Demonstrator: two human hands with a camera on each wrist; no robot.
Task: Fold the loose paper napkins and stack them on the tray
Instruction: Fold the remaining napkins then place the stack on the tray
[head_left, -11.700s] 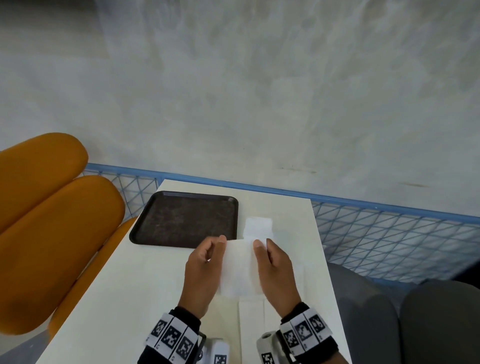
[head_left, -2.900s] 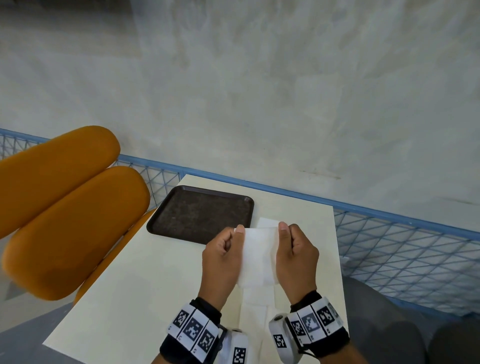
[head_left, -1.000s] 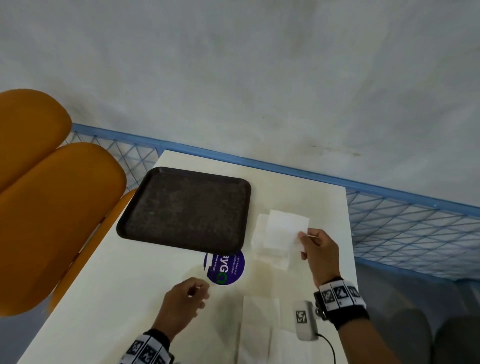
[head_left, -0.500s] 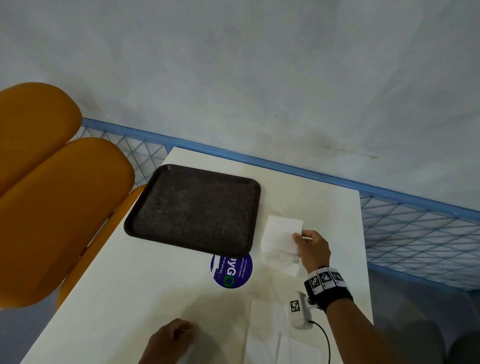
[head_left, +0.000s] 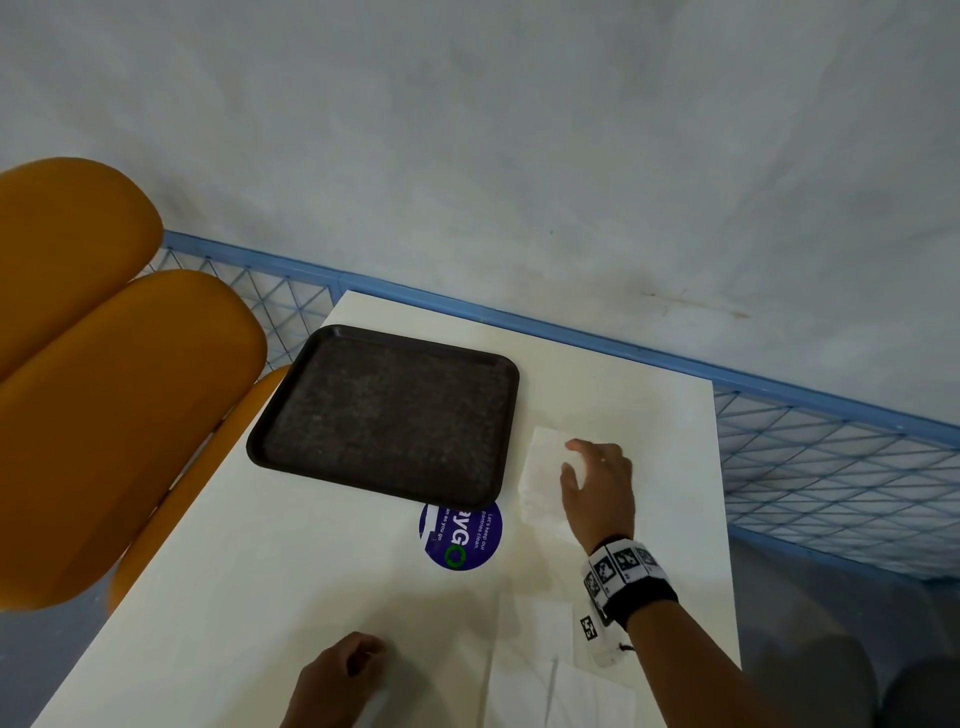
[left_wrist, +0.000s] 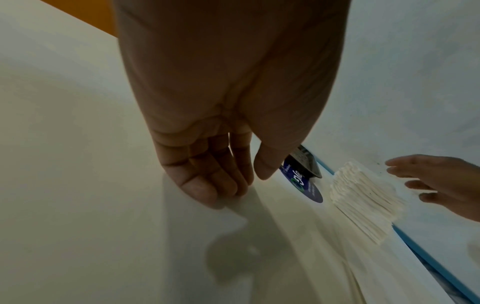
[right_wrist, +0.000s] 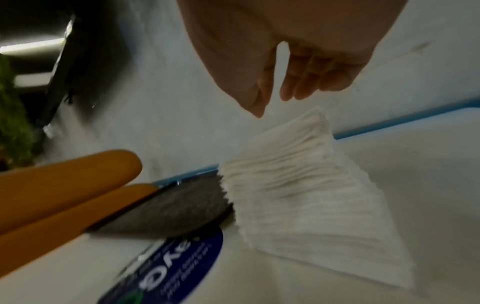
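The dark tray (head_left: 384, 410) lies bare at the table's far left. Beside its right edge, on the table, sits a stack of folded white napkins (head_left: 540, 473) (right_wrist: 298, 195) (left_wrist: 363, 197). My right hand (head_left: 571, 460) (right_wrist: 272, 105) hovers just over the stack, thumb and fingers apart, holding nothing. Near the front edge my left hand (head_left: 363, 660) (left_wrist: 236, 185) rests its fingertips on a flat loose napkin (left_wrist: 197, 226), thumb held off it. More loose napkins (head_left: 545, 675) lie flat at the front right, partly under my right forearm.
A round blue sticker (head_left: 460, 532) shows on the cream table (head_left: 311, 571), half under the tray's near corner. Orange chair backs (head_left: 104, 415) stand close on the left. A blue mesh railing (head_left: 831, 467) runs behind and right of the table.
My right hand set the folded napkin on the stack beside the tray and let go. My left hand drew back toward the front edge onto a loose napkin.
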